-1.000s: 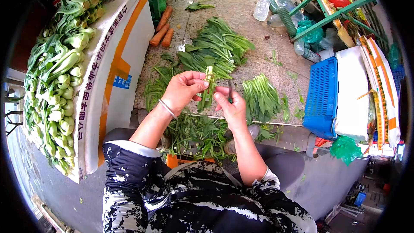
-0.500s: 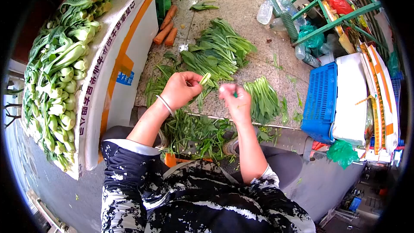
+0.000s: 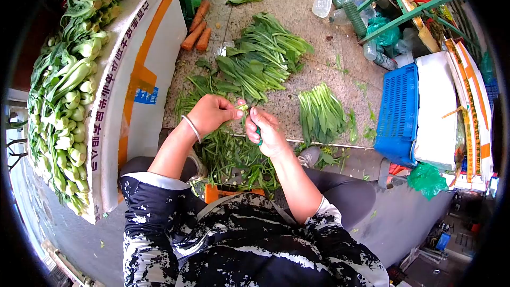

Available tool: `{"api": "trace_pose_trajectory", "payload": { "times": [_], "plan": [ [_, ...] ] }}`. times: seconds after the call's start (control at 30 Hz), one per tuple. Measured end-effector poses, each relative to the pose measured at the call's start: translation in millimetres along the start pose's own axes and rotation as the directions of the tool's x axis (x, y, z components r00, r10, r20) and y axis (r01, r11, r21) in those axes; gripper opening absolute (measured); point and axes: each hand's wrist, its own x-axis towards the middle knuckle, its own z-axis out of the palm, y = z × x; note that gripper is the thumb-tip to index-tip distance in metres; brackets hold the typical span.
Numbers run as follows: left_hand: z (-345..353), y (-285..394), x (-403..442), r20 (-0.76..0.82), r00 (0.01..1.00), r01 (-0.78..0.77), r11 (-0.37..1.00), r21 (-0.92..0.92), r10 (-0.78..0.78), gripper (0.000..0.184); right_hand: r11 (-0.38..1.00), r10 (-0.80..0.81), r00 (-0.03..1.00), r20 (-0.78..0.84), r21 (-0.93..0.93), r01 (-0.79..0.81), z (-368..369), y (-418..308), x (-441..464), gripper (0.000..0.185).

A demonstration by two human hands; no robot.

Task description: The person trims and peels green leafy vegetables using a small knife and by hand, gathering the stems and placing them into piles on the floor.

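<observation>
My left hand [image 3: 212, 112], with a pale bangle on its wrist, pinches a green vegetable stalk [image 3: 243, 108] by the cut end. Close against it, my right hand [image 3: 268, 134] is closed around a small green-handled knife [image 3: 258, 136]; its blade is mostly hidden by the fingers. The fingertips of both hands nearly meet at the stalk. Just beyond them lies a large pile of leafy greens [image 3: 263, 56]. A neat bundle of greens [image 3: 321, 112] rests to the right, stalk ends facing away from me. Below my hands, trimmed leaves and stems [image 3: 239, 162] cover the ground.
Several carrots [image 3: 196, 33] lie beside a white foam box [image 3: 151, 69] topped with bok choy [image 3: 69, 111]. On the right stand a blue crate [image 3: 396, 114], another white box [image 3: 433, 109] and a green metal frame [image 3: 409, 8]. Plastic bottles [image 3: 322, 2] lie at the back.
My right hand has come left and down to meet my left hand at the stalk. The left hand has shifted slightly left and down. The view has tilted a little.
</observation>
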Motion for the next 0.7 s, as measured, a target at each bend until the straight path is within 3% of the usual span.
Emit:
{"api": "trace_pose_trajectory", "payload": {
  "times": [0.07,0.1,0.13,0.17,0.2,0.23,0.27,0.3,0.33,0.37,0.4,0.47,0.5,0.53,0.63,0.7],
  "plan": [
    [-2,7,-5,0.02,0.999,0.029,1.0,0.012,-0.029,0.019,0.996,0.084,0.996,-0.041,0.042,-0.083,-10,11,2,0.029],
    [-3,14,-8,-0.005,0.999,0.054,0.999,-0.006,-0.054,0.02,0.981,0.193,0.98,0.049,-0.003,-0.194,-46,30,11,0.043],
    [-5,17,-7,-0.032,0.997,0.076,0.997,-0.024,-0.077,0.021,0.981,0.192,0.98,0.048,0.001,-0.192,-57,41,16,0.043],
    [-8,-2,3,-0.075,0.997,0.014,1.0,-0.027,-0.016,0.022,0.835,0.321,0.942,-0.102,-0.439,-0.332,-63,49,18,0.054],
    [-8,-2,5,-0.07,0.997,0.017,1.0,-0.027,-0.019,0.022,0.483,0.363,0.884,-0.295,-0.752,-0.449,-70,57,19,0.065],
    [-7,-1,6,-0.141,0.99,-0.01,0.993,-0.118,-0.007,0.023,0.417,0.251,0.88,-0.403,-0.775,-0.474,-78,60,26,0.078],
    [-7,0,5,-0.216,0.976,-0.041,0.977,-0.207,-0.005,0.023,0.423,-0.008,0.916,-0.401,-0.831,-0.36,-87,62,36,0.07],
    [-6,5,5,-0.257,0.965,-0.005,0.972,-0.237,-0.057,0.025,0.557,-0.255,0.88,-0.4,-0.805,-0.204,-108,72,52,0.057],
    [-6,7,6,-0.258,0.964,0.004,0.971,-0.238,-0.068,0.025,0.598,-0.34,0.833,-0.436,-0.784,-0.166,-112,64,64,0.049],
    [-7,9,7,-0.343,0.939,-0.005,0.999,-0.038,-0.008,0.027,0.636,-0.419,0.776,-0.472,-0.762,-0.121,-114,57,77,0.042],
    [-10,10,8,-0.411,0.909,0.0,0.986,0.166,0.069,0.029,0.64,-0.413,0.78,-0.471,-0.759,-0.12,-115,54,89,0.042],
    [-11,10,10,-0.479,0.871,-0.022,0.982,0.19,0.112,0.027,0.435,-0.407,0.747,-0.526,-0.831,-0.348,-119,53,106,0.034],
    [-11,15,9,-0.47,0.878,-0.044,0.993,0.11,0.091,0.026,0.286,-0.531,0.762,-0.371,-0.925,-0.252,-124,57,109,0.032],
    [-12,19,9,-0.46,0.885,-0.068,0.997,0.028,0.073,0.026,0.284,-0.532,0.762,-0.368,-0.926,-0.249,-129,58,110,0.032],
    [-12,12,11,-0.434,0.897,-0.059,0.995,0.081,0.089,0.022,0.307,-0.459,0.788,-0.411,-0.905,-0.293,-134,57,107,0.029],
    [-11,18,8,-0.39,0.918,0.016,0.973,0.229,0.077,0.018,0.523,-0.39,0.809,-0.44,-0.829,-0.199,-129,51,102,0.025]
  ]
}}
